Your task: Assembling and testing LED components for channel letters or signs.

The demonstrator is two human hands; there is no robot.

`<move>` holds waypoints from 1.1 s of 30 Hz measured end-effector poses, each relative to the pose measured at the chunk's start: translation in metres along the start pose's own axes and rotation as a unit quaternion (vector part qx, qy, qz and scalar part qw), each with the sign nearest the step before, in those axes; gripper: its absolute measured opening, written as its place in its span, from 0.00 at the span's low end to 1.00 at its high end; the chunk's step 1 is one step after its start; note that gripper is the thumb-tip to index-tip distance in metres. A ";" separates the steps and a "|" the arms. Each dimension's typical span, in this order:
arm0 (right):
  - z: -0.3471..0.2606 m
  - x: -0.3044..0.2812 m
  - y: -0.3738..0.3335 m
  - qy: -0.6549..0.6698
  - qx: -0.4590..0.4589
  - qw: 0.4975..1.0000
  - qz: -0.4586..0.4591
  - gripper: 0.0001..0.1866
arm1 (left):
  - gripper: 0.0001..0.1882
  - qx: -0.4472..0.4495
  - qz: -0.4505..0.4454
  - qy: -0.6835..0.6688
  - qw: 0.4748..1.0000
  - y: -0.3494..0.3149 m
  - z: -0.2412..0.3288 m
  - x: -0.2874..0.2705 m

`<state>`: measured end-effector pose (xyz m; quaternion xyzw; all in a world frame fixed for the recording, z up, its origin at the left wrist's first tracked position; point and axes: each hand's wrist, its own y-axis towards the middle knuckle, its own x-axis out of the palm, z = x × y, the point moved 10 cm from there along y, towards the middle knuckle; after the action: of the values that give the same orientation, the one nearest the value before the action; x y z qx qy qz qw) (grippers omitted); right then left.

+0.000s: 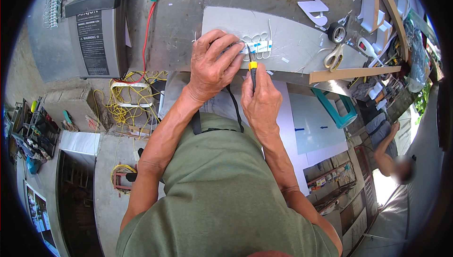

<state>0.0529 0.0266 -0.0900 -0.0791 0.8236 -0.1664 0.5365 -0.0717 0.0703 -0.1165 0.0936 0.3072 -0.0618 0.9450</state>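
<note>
I see a short chain of small white light modules [257,46] with looping white wires, lying flat on the grey sheet. A screwdriver [253,70] with yellow collar and black shaft stands nearly upright, tip touching them.

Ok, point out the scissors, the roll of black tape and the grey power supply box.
scissors [334,57]: head view, on the pale handle loops.
roll of black tape [336,32]: head view, on the roll's dark outer ring.
grey power supply box [96,35]: head view, on its labelled top face.

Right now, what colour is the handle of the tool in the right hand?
Black with a yellow band, on the tool in the right hand; head view.
</note>
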 end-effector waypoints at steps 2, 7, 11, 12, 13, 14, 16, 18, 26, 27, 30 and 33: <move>0.000 0.001 0.000 0.002 0.000 1.000 0.001 0.21 | 0.20 -0.001 0.001 -0.002 1.000 0.000 0.000 0.000; 0.001 0.002 -0.003 0.004 -0.005 1.000 0.015 0.22 | 0.19 -0.004 0.004 -0.007 1.000 0.000 0.000 -0.001; 0.006 0.007 -0.010 0.009 -0.016 0.999 0.034 0.22 | 0.19 -0.004 0.003 -0.011 1.000 -0.002 0.000 -0.001; 0.007 0.008 -0.010 0.016 -0.016 0.999 0.040 0.22 | 0.19 -0.002 0.007 -0.009 1.000 0.000 0.000 -0.001; 0.008 0.008 -0.010 0.023 -0.015 0.999 0.047 0.23 | 0.19 0.000 0.010 -0.007 1.000 0.001 -0.001 -0.001; 0.009 0.007 -0.009 0.023 -0.015 0.999 0.047 0.23 | 0.19 0.001 0.010 -0.008 1.000 0.001 -0.001 0.000; 0.007 0.003 -0.009 0.012 -0.015 0.999 0.032 0.22 | 0.19 0.003 0.010 -0.008 1.000 0.000 0.001 -0.001; 0.003 -0.002 -0.007 0.012 -0.013 1.000 0.012 0.22 | 0.19 0.000 0.007 -0.006 1.000 -0.002 0.001 -0.001; 0.000 -0.001 0.000 -0.004 0.005 0.999 -0.046 0.19 | 0.20 0.008 0.011 -0.001 1.000 -0.001 0.000 -0.001; -0.001 -0.002 0.000 -0.009 0.002 0.999 -0.041 0.20 | 0.20 0.008 0.014 -0.001 1.000 -0.001 0.000 -0.001; -0.001 -0.002 -0.003 -0.015 0.002 0.999 -0.036 0.20 | 0.20 0.009 0.014 -0.002 1.000 -0.002 0.001 -0.001; 0.002 0.000 -0.008 -0.013 0.003 0.999 -0.032 0.20 | 0.20 0.010 0.014 -0.003 1.000 -0.002 0.001 -0.001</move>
<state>0.0542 0.0191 -0.0881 -0.1064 0.8128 -0.1849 0.5421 -0.0722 0.0679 -0.1151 0.1066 0.3024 -0.0521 0.9458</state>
